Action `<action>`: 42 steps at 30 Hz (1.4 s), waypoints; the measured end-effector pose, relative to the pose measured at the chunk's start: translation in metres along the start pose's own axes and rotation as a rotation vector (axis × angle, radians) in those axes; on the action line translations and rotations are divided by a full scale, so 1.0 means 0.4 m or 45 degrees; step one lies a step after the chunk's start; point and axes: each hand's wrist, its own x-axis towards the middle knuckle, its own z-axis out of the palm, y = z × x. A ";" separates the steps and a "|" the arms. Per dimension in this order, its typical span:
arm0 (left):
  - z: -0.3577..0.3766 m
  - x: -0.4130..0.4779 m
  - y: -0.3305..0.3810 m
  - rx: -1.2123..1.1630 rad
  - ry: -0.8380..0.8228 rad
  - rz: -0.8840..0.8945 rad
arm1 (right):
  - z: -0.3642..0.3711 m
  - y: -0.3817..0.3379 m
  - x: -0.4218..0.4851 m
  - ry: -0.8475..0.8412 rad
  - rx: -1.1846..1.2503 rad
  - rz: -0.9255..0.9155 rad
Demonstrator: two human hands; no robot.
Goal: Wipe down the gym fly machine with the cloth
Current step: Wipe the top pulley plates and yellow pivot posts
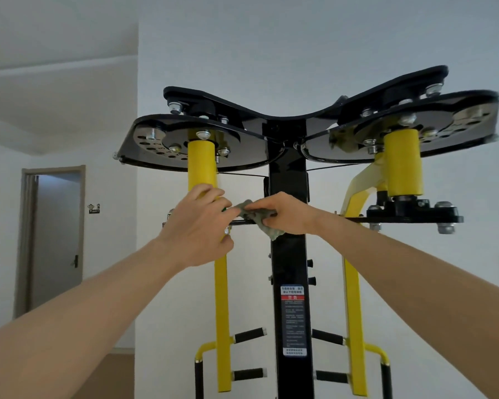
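The fly machine stands before me: a black centre post (289, 174), black cam plates overhead, and two yellow swing arms (222, 312). A crumpled grey-green cloth (247, 210) lies on the thin black crossbar (244, 223) just left of the post. My right hand (283, 214) presses and grips the cloth against that bar. My left hand (199, 226) wraps around the lower end of the left yellow pivot tube (201, 165), its fingertips touching the cloth's left edge. Part of the cloth hangs below my right palm.
Black foam handles (249, 335) stick out from both yellow arms lower down. A warning label (293, 321) is on the post. The right pivot bracket with large bolts (412, 211) juts out at hand height. A grey door (55, 240) is at the left, a white wall behind.
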 end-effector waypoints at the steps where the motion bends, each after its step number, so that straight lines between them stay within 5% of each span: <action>1: 0.009 0.002 0.002 0.030 -0.005 -0.014 | 0.008 -0.010 0.008 0.006 0.032 -0.014; 19: 0.063 -0.012 0.051 -0.124 0.218 -0.179 | -0.087 0.127 -0.087 -0.053 -0.202 0.247; 33: 0.076 -0.010 0.068 -0.187 0.306 -0.253 | 0.002 0.042 -0.039 -0.036 -0.163 0.045; 42: 0.109 0.000 0.079 -0.222 0.490 -0.299 | -0.130 0.123 -0.126 -0.177 -0.465 0.297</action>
